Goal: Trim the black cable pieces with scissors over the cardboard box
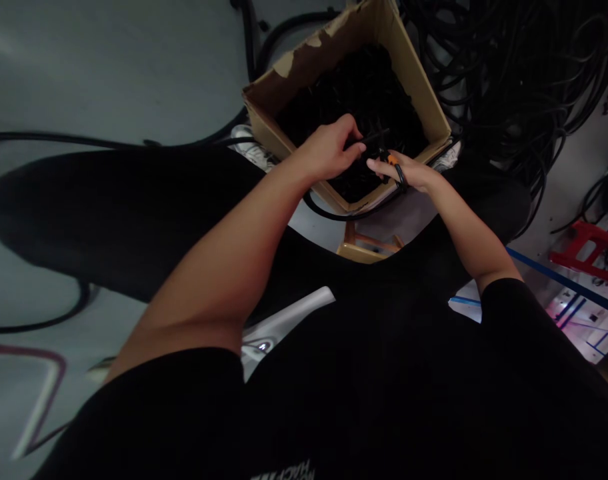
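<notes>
Seated, head down over the work. Right hand [407, 177] is clenched: fingers curled around a small orange-and-black plastic cable fitting [391, 160], which sits just above the front edge of an open brown cardboard box [417, 73]. A thin black rubber cable [344, 217] runs from around the fitting and sags past the outside of the box's near corner.

Left hand [329, 150] is over the box, its fingertips [357, 137] at a thin straight black piece [377, 137] close to the fitting. Too dark to tell if that's a firm pinch.

Handling estimate: cable looks light, limp and prone to snagging. Best hold is the hard fitting body, not the thin lead.

The box is packed with tangled black cable [354, 87]. A big heap of coiled black cable [489, 73] lies just right of it. White sneakers [249, 143] show at the box's left corner, black-trousered knees [109, 213] either side. Off right, a red plastic rack [584, 250] and a blue tape line [559, 280] on the floor.
</notes>
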Tool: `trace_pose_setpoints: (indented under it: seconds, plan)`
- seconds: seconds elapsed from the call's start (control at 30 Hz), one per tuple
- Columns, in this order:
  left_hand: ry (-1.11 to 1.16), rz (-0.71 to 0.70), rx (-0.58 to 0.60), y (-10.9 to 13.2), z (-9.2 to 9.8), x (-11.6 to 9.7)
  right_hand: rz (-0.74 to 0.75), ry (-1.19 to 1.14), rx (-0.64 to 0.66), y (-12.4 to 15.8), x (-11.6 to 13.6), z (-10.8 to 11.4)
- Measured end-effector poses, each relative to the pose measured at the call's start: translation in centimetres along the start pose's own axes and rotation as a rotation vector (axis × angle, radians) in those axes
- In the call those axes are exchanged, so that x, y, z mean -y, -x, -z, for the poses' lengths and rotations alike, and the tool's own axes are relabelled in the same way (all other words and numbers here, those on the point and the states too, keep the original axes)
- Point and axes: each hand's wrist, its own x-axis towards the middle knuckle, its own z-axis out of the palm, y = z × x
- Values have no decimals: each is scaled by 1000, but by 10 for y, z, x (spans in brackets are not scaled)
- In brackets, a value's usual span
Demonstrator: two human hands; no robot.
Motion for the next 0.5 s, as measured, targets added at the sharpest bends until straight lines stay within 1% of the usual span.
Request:
trace_pose_setpoints:
  seconds: [0.13,0.3,0.4,0.5]
  plan:
    - [-20,-4,24,3,5,-6,-27,5,-33,0,0,-3]
    - [101,5,20,6,15,-14,-110,-36,-99,-4,-5,-4]
    - [196,51,50,4,17,-11,-144,-30,-129,-5,-6,-4]
    - [244,53,88,2,15,-6,-127,3,-117,-4,-4,-2]
